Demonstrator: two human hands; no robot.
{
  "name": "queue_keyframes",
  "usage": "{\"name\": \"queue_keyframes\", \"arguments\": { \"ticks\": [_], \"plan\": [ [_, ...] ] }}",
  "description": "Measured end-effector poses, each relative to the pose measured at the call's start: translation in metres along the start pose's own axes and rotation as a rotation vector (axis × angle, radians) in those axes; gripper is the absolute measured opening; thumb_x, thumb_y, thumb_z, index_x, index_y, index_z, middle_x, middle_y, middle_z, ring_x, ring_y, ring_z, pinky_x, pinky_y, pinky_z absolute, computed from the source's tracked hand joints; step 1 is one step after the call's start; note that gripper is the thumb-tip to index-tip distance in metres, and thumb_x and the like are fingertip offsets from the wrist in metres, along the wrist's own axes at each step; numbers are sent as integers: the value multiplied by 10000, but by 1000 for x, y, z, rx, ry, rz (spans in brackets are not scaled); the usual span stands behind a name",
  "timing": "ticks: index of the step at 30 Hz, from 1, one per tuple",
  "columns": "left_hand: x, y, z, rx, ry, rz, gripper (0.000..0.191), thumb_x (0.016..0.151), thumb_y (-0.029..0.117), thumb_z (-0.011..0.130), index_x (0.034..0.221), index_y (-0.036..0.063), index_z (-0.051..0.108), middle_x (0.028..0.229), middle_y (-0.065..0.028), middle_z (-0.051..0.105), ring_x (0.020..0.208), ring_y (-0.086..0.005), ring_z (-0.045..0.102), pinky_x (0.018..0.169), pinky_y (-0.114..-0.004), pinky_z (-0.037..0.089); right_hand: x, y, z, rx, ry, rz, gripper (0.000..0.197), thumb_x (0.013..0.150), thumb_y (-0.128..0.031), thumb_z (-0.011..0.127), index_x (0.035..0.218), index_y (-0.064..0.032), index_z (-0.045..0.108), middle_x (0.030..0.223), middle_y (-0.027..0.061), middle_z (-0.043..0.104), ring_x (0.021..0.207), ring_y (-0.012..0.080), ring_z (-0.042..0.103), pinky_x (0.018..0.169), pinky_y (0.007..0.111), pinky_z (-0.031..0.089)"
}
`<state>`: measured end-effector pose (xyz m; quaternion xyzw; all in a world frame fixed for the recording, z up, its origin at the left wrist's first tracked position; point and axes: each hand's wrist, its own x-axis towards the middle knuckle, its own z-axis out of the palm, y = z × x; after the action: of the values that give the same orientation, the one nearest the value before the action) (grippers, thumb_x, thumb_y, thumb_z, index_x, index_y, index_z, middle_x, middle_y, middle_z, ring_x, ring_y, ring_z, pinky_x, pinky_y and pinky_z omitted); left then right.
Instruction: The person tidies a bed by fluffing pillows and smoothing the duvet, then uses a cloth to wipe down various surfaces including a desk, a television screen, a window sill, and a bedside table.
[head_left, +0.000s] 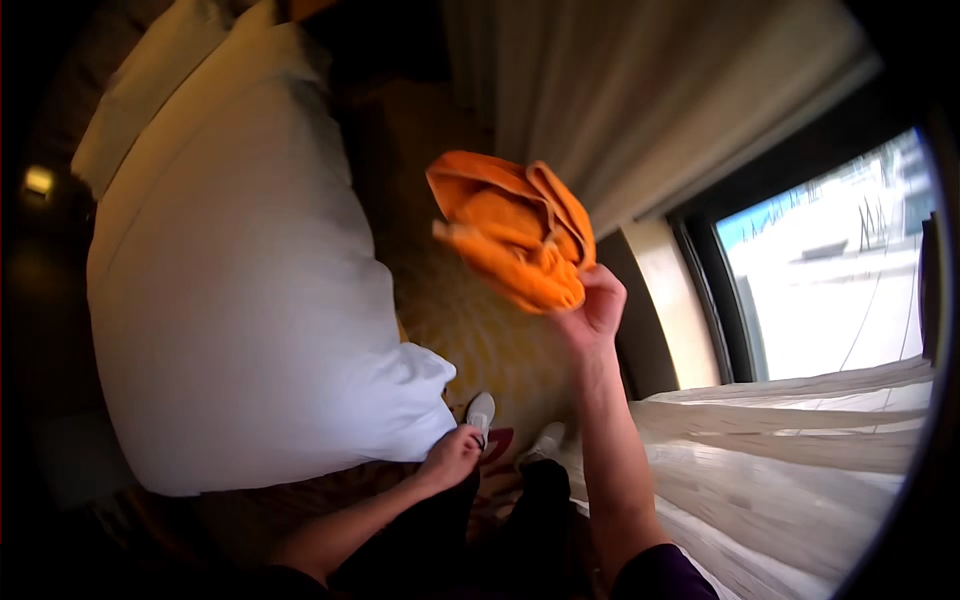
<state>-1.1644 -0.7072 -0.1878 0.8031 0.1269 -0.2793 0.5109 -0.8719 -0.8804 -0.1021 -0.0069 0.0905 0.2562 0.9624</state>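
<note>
My right hand (596, 307) grips a bunched orange cloth (517, 232) by its lower right end and holds it up in front of me, over the carpet between the bed and the window. Folds of the cloth hide part of my fingers. Low down, my left hand (454, 457) is beside the near corner of the white bedding (262, 315), close to my leg. Its fingers are curled around a thin dark item that looks like a loop or handle; a dark red thing (496, 445) shows just beside it. Whether the two are joined I cannot tell.
The bed with white bedding and pillows (157, 97) fills the left side. Patterned carpet (480, 330) runs along it. A thick beige curtain (555, 90) hangs at the upper right, a window (817, 277) is at the right, and a sheer white curtain (750, 457) spreads below it.
</note>
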Motion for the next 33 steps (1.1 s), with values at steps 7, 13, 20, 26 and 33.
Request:
{"name": "queue_keyframes", "arguments": {
  "ticks": [7,13,20,26,33],
  "plan": [
    [20,22,-138,-27,272,-87,258,879,121,642,1127,61,606,900,-114,689,817,-256,694,741,-370,545,68,-3,61,-213,147,74,537,736,-40,532,1257,88,554,1235,218,642,1113,379,615,1052,470,453],
    [129,112,-192,-35,282,-7,270,923,166,620,1171,61,604,945,-120,706,841,-260,699,735,-382,547,168,-22,63,-188,149,154,598,824,-95,557,1395,36,434,1346,173,560,1241,327,532,1100,445,397],
    [257,179,-240,-137,109,247,352,922,158,644,1229,15,549,907,-119,697,835,-288,692,716,-409,540,326,-32,37,-293,232,273,427,994,-197,471,1360,23,464,1303,157,567,1201,288,563,1046,444,454],
    [308,239,-364,157,133,81,322,899,165,559,1200,54,592,1030,-212,661,989,-393,647,830,-490,524,472,9,131,-545,290,560,409,984,-165,515,1355,2,471,1269,150,591,1127,290,616,980,434,510],
    [431,202,-530,133,402,125,362,868,155,599,1215,61,556,1073,-207,640,1008,-412,625,839,-491,514,705,85,184,-775,115,508,380,978,-99,540,1347,-32,483,1206,113,612,1081,249,633,928,412,536]
  ]
}}
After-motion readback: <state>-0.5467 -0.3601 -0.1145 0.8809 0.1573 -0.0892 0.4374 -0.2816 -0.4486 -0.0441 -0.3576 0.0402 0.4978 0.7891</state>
